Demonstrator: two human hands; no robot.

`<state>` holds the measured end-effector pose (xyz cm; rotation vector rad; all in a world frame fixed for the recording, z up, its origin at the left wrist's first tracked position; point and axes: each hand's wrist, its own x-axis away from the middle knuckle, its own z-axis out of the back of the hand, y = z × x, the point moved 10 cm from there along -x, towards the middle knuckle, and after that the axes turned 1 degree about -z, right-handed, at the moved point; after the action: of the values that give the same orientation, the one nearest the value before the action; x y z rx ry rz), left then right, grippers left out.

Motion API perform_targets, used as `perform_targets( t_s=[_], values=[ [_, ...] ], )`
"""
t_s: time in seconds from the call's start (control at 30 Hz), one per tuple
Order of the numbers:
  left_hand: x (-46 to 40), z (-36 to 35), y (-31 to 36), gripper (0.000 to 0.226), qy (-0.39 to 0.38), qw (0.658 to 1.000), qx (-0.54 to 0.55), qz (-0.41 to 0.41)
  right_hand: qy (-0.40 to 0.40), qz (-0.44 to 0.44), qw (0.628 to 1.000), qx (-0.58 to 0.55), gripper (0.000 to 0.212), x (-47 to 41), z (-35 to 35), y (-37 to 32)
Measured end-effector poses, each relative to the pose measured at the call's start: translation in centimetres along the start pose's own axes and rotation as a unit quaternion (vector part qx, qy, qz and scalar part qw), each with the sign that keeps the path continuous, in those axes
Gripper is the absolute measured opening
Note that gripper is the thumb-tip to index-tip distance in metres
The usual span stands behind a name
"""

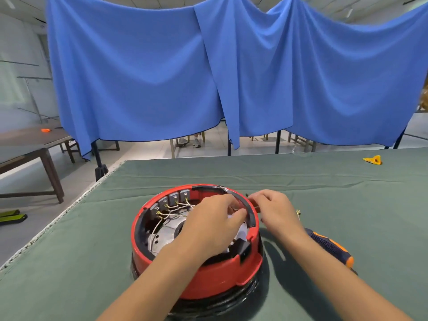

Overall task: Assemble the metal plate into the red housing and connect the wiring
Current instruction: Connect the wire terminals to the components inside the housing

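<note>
- Sitting near the front-left part of the green-covered table (231,172): the red housing (215,278), round and open at the top, resting on a black base, close to the near edge and not far from the left edge.
- Lying inside the housing: the metal plate (165,236), with white wires (155,228) curving over it toward a row of grey terminal blocks (174,198) along the far-left inner wall.
- Reaching over the housing's opening from the near side: the left hand (213,224), fingers curled down toward the right inner rim; whether pinching anything, cannot tell.
- Hovering just outside the housing's right rim: the right hand (274,208), fingers bent together as if pinching something small; the thing itself not being visible.
- Lying partly under the right forearm: a screwdriver (331,246) with an orange and dark blue handle.
- Resting just right of the right hand: a small brass terminal (298,213).
- Lying far right near the back edge: a yellow scrap (372,160).
- Stretching open to the right and behind the housing: bare green cloth up to the far edge.
- Hanging beyond the table: a blue curtain (162,77).
</note>
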<state>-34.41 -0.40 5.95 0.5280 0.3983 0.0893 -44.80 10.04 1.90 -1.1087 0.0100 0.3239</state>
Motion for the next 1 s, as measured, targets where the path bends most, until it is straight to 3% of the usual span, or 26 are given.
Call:
perform_targets(
  t_s=[0.13,0.27,0.43,0.6,0.77,0.83,0.93,1.0],
  values=[
    [0.1,-1.1,0.7,0.026,-0.036,0.999,-0.011,-0.032,0.040,0.015,0.976,0.214,0.021,-1.6,4.1,2.3],
    [0.2,-1.3,0.3,0.018,-0.052,0.997,0.059,-0.020,-0.028,-0.035,0.920,0.390,0.038,-3.4,4.9,5.5],
    [0.3,-1.5,0.3,0.021,-0.051,0.997,0.049,-0.019,-0.092,-0.054,0.916,0.386,0.022,-4.2,3.9,6.2],
    [0.2,-1.8,0.0,0.021,-0.063,0.997,0.033,-0.009,-0.068,-0.061,0.931,0.353,0.016,-4.1,4.4,5.9],
    [0.2,-2.0,0.0,0.022,-0.073,0.997,0.021,-0.007,-0.083,-0.073,0.972,0.206,0.026,-3.8,4.8,5.3],
    [0.3,-1.8,0.2,0.020,-0.066,0.997,0.030,-0.010,-0.024,-0.041,0.978,0.205,0.019,-3.7,5.5,4.3],
    [0.4,-1.5,0.3,0.018,-0.062,0.997,0.039,-0.010,0.108,0.078,0.933,0.335,0.010,-2.4,6.4,1.1],
    [0.4,-1.3,0.3,0.017,-0.054,0.998,0.040,-0.013,0.152,0.131,0.913,0.355,0.004,-1.4,6.4,-0.2]
  ],
)
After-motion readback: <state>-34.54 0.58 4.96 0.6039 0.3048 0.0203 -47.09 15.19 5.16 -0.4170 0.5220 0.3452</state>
